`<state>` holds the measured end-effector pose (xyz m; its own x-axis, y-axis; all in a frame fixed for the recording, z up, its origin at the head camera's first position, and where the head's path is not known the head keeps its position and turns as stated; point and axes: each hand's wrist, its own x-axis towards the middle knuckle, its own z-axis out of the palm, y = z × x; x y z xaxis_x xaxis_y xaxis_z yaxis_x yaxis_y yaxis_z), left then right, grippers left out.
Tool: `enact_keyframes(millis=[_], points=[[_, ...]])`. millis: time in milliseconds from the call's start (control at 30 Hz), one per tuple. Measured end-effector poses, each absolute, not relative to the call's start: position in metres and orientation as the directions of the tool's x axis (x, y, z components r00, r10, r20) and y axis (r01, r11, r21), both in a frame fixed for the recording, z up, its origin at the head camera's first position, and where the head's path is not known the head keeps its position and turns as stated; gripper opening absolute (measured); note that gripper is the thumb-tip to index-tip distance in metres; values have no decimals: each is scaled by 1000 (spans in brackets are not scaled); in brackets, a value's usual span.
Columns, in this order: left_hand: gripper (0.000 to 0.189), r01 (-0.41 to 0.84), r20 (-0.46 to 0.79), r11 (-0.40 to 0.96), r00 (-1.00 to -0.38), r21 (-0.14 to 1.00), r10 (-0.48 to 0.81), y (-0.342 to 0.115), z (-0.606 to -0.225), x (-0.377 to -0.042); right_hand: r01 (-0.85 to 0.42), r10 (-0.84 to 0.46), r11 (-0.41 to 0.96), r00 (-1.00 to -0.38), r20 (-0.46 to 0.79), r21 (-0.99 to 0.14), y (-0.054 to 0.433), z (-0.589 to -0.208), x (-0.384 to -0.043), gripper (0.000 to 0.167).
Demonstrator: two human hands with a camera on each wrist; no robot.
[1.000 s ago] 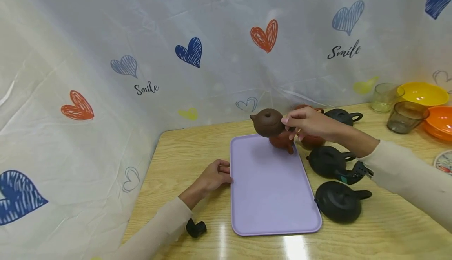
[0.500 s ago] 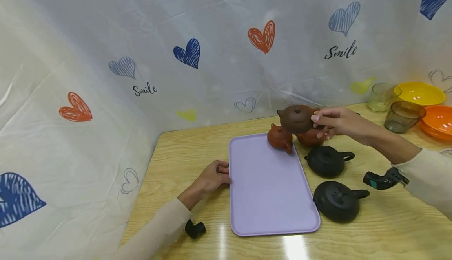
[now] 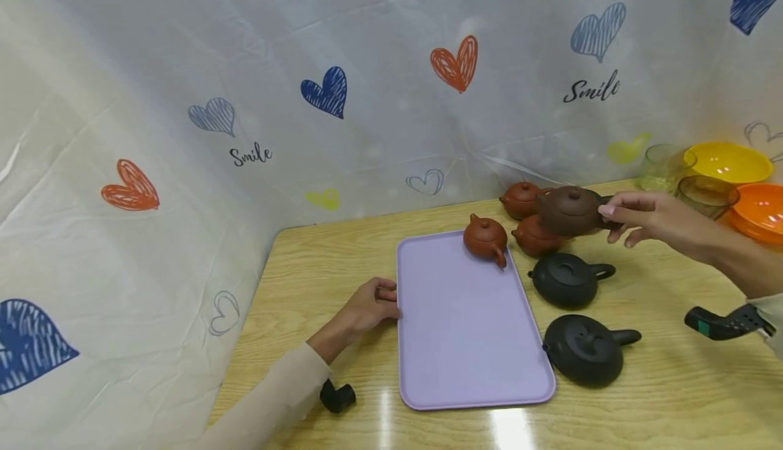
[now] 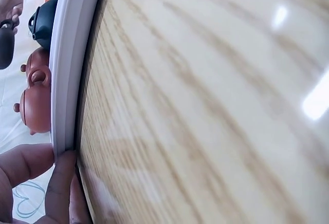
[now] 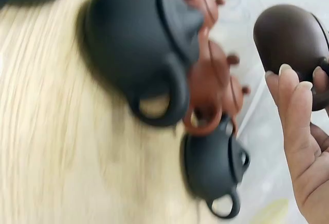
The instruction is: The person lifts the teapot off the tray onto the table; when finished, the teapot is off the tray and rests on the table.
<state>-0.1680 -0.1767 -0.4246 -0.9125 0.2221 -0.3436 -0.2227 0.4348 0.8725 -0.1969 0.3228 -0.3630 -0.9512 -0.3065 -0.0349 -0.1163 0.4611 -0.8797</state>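
My right hand grips a dark brown teapot by its handle, holding it up over the back of the table. Behind and below it are two reddish clay teapots, one partly covered by it. Another reddish teapot sits on the far right corner of the lilac tray. At the tray's left edge my left hand pinches the rim, thumb and fingers against it in the left wrist view. Two black teapots stand along the tray's right side.
A further black teapot stands near the reddish ones in the right wrist view. At the back right are a clear glass, a brown glass, a yellow bowl and orange bowls. A printed curtain hangs behind the table.
My right hand has carried the dark brown teapot rightward, from over the tray's far end to above the teapots beyond it. The left hand stays at the tray's edge.
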Motion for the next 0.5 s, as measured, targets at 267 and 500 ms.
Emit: enact_keyframes(millis=[267, 500], points=[[60, -225, -349, 433, -908, 873, 232, -177, -424, -168, -74, -250, 539, -965, -75, -839, 355, -376, -193, 22], [60, -225, -346, 433, -911, 873, 225, -175, -422, -167, -32, -226, 628, -964, -143, -778, 369, -384, -194, 27]])
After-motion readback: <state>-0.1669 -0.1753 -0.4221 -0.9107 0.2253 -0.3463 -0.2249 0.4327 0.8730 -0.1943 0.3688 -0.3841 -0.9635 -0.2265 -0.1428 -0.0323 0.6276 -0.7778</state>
